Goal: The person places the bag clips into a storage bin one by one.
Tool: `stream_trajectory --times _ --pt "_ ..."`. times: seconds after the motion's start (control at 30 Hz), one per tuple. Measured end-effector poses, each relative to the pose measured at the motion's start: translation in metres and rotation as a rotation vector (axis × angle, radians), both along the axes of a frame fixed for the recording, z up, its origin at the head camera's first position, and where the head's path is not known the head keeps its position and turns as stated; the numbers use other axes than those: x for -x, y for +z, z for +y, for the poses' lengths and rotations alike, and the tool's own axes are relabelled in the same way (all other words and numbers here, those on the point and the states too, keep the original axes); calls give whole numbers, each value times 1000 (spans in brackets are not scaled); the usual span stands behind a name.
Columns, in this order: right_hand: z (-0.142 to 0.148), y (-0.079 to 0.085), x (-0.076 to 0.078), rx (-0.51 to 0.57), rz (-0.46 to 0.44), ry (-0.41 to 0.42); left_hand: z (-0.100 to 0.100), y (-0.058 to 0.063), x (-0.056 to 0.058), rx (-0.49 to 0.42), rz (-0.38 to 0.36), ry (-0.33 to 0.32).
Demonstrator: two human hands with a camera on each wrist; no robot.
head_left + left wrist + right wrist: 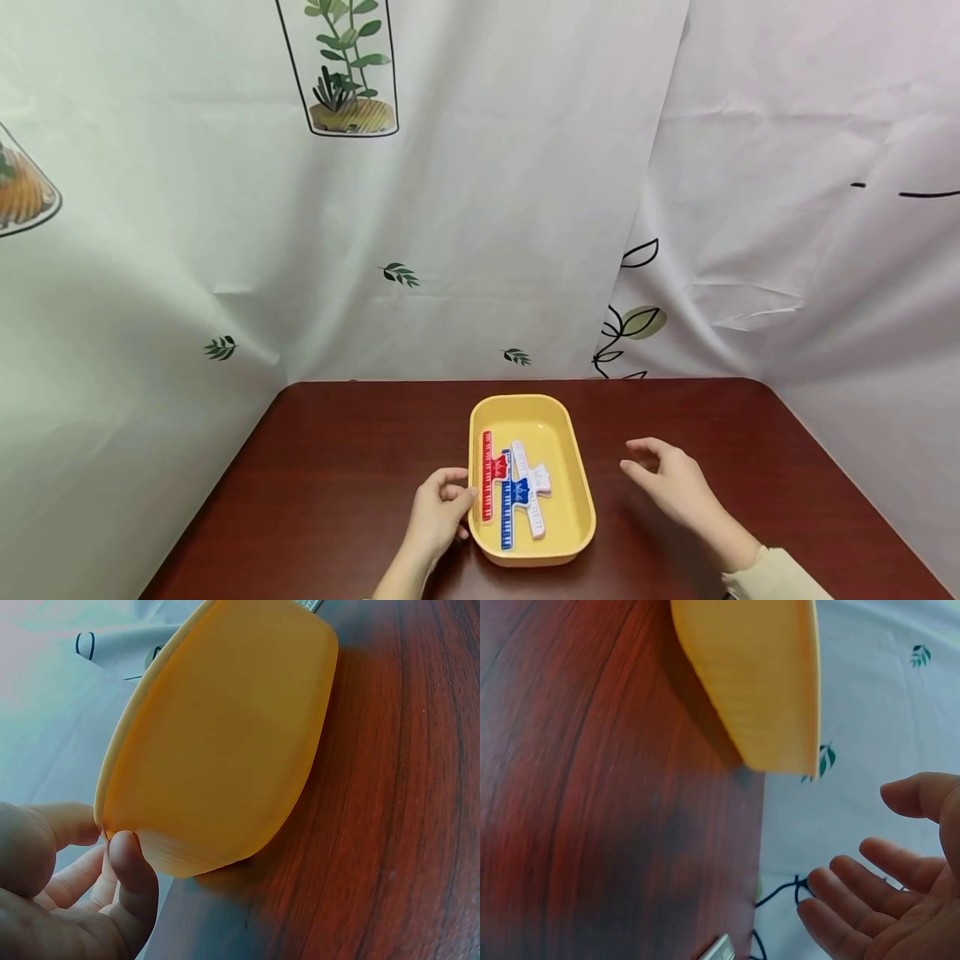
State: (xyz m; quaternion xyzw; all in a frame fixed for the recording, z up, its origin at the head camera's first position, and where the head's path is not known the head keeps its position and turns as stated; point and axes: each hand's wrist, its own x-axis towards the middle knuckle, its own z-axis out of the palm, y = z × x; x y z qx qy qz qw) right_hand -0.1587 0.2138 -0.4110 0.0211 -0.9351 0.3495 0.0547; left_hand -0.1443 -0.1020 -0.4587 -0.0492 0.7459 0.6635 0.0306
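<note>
A yellow tray [581, 500] stands on the table with three ruler clips in it. The red clip [487, 475] lies along the left wall, the blue clip [507, 508] beside it, and the white clip [536, 508] is tilted and partly covered by the blue one. My left hand [437, 512] is at the tray's left side; in the left wrist view its thumb and a finger pinch the rim [112, 772]. To the right of the tray, my right hand [675, 483] hovers apart from it, fingers loosely bent, holding nothing.
The dark red-brown table [360, 467] runs back to a white patterned cloth [465, 208] that hangs behind and at both sides. A small silver-edged object [718, 949] shows at the bottom of the right wrist view.
</note>
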Motion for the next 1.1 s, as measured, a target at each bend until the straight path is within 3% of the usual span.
stream_trajectory --times 0.27,0.6,1.1 --pt "16 -6 3 -56 -49 22 0 0 1 3 -8 -1" --pt "34 -14 10 -189 -2 21 0 -2 1 16 -6 2" --pt "56 -25 12 -238 -7 3 0 0 -1 16 2 -1"
